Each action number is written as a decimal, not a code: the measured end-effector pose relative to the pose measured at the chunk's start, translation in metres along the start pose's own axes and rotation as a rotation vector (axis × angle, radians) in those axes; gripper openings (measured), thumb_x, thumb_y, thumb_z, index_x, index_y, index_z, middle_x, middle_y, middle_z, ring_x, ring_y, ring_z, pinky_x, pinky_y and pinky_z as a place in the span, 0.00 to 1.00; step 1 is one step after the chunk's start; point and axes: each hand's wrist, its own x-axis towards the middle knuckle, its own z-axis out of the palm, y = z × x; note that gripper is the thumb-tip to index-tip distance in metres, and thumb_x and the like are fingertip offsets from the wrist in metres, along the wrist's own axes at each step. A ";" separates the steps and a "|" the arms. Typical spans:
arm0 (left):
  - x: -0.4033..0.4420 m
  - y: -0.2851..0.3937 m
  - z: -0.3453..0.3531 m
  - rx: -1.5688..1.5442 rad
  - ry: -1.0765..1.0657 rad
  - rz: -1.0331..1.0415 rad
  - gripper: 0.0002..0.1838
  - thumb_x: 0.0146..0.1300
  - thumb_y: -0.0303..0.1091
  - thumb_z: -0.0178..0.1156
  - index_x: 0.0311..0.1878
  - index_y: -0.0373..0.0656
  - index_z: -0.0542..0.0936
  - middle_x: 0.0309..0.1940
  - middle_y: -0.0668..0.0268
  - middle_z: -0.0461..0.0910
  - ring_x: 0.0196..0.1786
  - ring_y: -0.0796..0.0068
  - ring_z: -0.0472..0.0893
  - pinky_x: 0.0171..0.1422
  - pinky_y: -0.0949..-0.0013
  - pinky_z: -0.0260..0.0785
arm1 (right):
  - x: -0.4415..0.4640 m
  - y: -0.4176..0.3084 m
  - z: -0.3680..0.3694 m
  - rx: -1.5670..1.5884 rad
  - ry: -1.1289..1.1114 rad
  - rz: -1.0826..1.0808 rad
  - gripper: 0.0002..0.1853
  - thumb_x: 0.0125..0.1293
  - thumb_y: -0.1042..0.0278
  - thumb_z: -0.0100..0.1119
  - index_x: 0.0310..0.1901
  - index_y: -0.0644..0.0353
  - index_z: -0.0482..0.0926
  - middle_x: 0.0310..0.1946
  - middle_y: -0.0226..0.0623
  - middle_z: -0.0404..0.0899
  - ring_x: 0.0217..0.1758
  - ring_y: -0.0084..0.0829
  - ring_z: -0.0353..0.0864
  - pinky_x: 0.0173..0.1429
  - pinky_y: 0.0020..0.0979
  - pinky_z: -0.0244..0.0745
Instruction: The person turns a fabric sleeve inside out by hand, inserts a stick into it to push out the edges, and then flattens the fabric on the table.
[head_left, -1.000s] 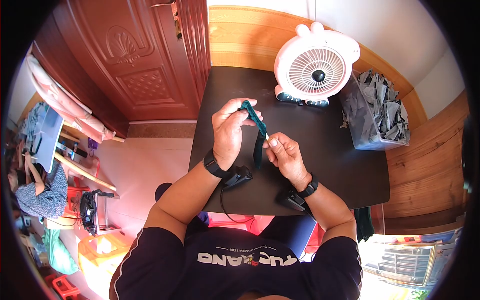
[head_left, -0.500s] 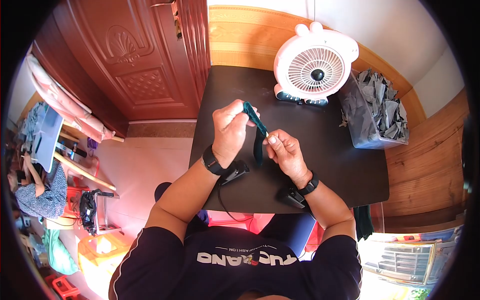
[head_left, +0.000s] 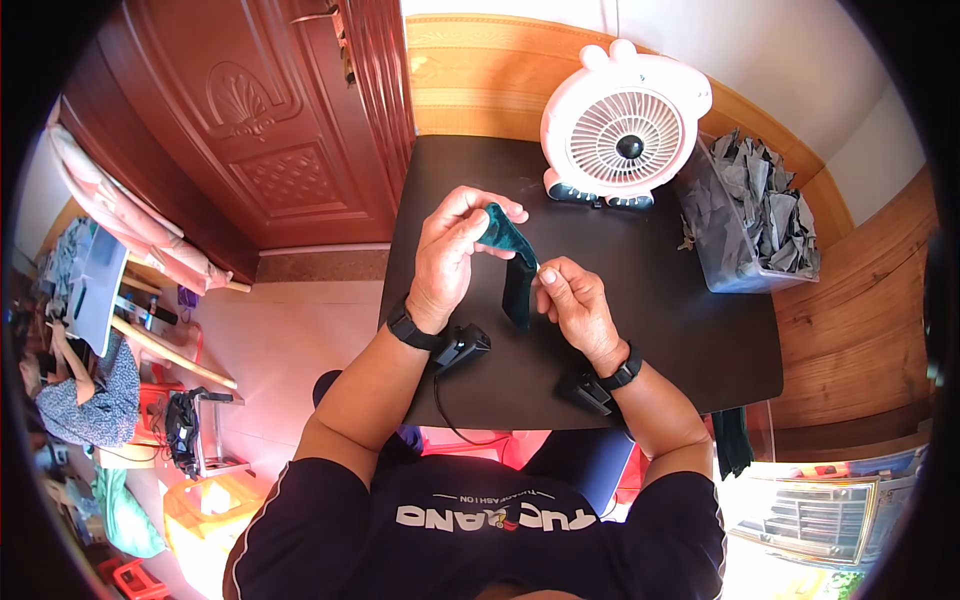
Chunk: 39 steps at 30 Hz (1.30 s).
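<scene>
A strip of dark green, velvety fabric [head_left: 517,268] is held up above the black table. Its upper end lies between the thumb and fingers of my left hand [head_left: 452,245], and the lower part hangs down, spread fairly flat. My right hand [head_left: 577,307] is pinched at the strip's right edge, with the fingertips closed on something small. A thin pale stick showed there earlier, but the fingers now hide most of it.
The black table [head_left: 680,345] carries a pink fan [head_left: 628,147] at the back and a clear bin [head_left: 735,255] of grey scraps at the right. Black devices sit by both wrists, one with a cable. Another person's arm [head_left: 75,358] shows at far left.
The fabric has opened from a narrow, bunched strip into a wider, flatter one. My left fingers, curled half a second ago, have spread out, and less of the pale stick shows.
</scene>
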 end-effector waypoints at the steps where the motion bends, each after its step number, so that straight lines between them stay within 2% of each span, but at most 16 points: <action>1: -0.001 0.001 0.001 -0.016 -0.009 -0.010 0.16 0.72 0.40 0.47 0.48 0.35 0.74 0.44 0.52 0.80 0.48 0.62 0.84 0.44 0.68 0.80 | 0.000 0.000 0.000 -0.010 -0.005 0.004 0.16 0.76 0.59 0.48 0.36 0.61 0.77 0.18 0.25 0.72 0.20 0.14 0.63 0.25 0.20 0.61; 6: -0.001 0.001 -0.001 0.028 -0.025 -0.081 0.14 0.73 0.39 0.48 0.46 0.36 0.74 0.38 0.55 0.81 0.43 0.65 0.84 0.43 0.70 0.78 | 0.000 -0.003 -0.001 -0.022 -0.015 0.003 0.16 0.76 0.58 0.48 0.35 0.60 0.77 0.18 0.24 0.71 0.21 0.14 0.63 0.26 0.21 0.61; 9: -0.002 0.002 -0.002 0.125 -0.011 -0.013 0.14 0.73 0.39 0.49 0.44 0.37 0.74 0.35 0.57 0.81 0.38 0.69 0.83 0.41 0.71 0.77 | 0.000 -0.002 -0.001 -0.014 -0.027 -0.008 0.16 0.77 0.59 0.47 0.35 0.61 0.77 0.18 0.24 0.70 0.21 0.14 0.63 0.27 0.21 0.61; 12: -0.002 -0.001 -0.002 0.211 0.028 0.043 0.13 0.73 0.39 0.50 0.41 0.37 0.74 0.33 0.61 0.80 0.34 0.74 0.81 0.40 0.71 0.77 | -0.001 -0.004 0.000 0.002 -0.022 -0.007 0.16 0.76 0.60 0.48 0.35 0.61 0.76 0.18 0.24 0.70 0.22 0.14 0.63 0.27 0.21 0.61; 15: -0.003 -0.003 0.001 0.152 0.074 0.066 0.11 0.73 0.36 0.52 0.39 0.36 0.74 0.29 0.70 0.73 0.32 0.83 0.75 0.37 0.74 0.76 | -0.001 -0.004 0.001 0.028 -0.006 -0.017 0.14 0.76 0.61 0.50 0.35 0.61 0.77 0.18 0.23 0.70 0.22 0.14 0.64 0.28 0.20 0.62; 18: -0.003 -0.005 -0.001 0.152 0.059 0.081 0.12 0.73 0.39 0.50 0.39 0.39 0.73 0.31 0.67 0.76 0.33 0.77 0.80 0.39 0.70 0.77 | -0.002 -0.001 0.001 0.007 0.033 -0.025 0.12 0.74 0.63 0.53 0.35 0.61 0.77 0.20 0.23 0.72 0.23 0.13 0.65 0.29 0.20 0.63; 25: -0.002 -0.005 -0.002 0.075 0.088 0.027 0.12 0.74 0.39 0.50 0.39 0.40 0.73 0.32 0.67 0.76 0.33 0.77 0.80 0.39 0.69 0.77 | 0.000 0.005 0.003 0.117 0.151 -0.114 0.04 0.67 0.72 0.63 0.35 0.62 0.79 0.24 0.21 0.76 0.27 0.11 0.68 0.31 0.18 0.66; 30: -0.003 -0.004 0.003 0.139 0.044 0.017 0.13 0.73 0.41 0.50 0.38 0.40 0.73 0.31 0.67 0.75 0.33 0.76 0.80 0.38 0.69 0.77 | 0.000 0.010 0.005 0.173 0.182 -0.120 0.03 0.66 0.74 0.64 0.35 0.61 0.79 0.23 0.19 0.74 0.26 0.10 0.66 0.31 0.17 0.64; 34: -0.005 -0.001 0.011 0.092 0.053 0.039 0.16 0.74 0.41 0.51 0.30 0.42 0.69 0.27 0.68 0.74 0.31 0.80 0.79 0.33 0.74 0.76 | -0.002 0.009 0.009 0.214 0.191 -0.151 0.04 0.66 0.73 0.64 0.35 0.61 0.79 0.23 0.19 0.73 0.26 0.09 0.63 0.29 0.16 0.61; 39: -0.009 0.002 0.016 0.142 0.067 0.054 0.17 0.72 0.40 0.53 0.27 0.42 0.69 0.25 0.70 0.71 0.28 0.83 0.75 0.30 0.75 0.74 | -0.006 0.003 0.011 0.191 0.149 -0.115 0.07 0.69 0.69 0.60 0.34 0.61 0.78 0.21 0.20 0.72 0.23 0.11 0.63 0.27 0.17 0.61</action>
